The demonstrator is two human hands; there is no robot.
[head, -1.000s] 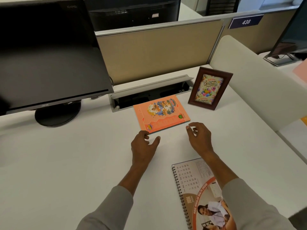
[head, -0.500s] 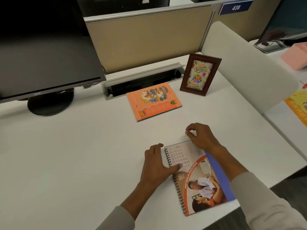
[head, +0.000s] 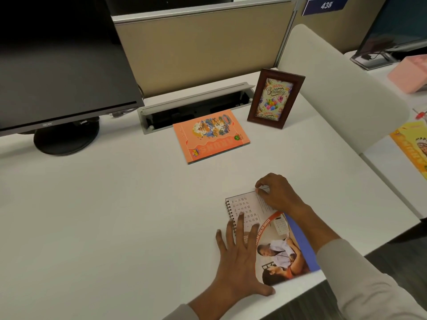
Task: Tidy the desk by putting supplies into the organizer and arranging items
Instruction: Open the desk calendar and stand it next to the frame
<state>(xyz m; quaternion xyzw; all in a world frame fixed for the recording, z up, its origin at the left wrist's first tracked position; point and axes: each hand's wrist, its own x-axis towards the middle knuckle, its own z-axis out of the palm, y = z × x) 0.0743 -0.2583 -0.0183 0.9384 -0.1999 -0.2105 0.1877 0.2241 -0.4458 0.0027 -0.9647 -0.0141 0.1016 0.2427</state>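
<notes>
Calendar (head: 277,239): seemingly being straightened.
Left hand (head: 238,257): flat, pressing spiral side.
Right hand (head: 277,192): pinching far corner.
Next: needs steady two-handed slide.

Comprises white desk surface (head: 104,227), beige partition panel (head: 203,47) behind, rounded white divider (head: 335,93) at right, dark carpeted floor (head: 404,248) past near edge.
</notes>
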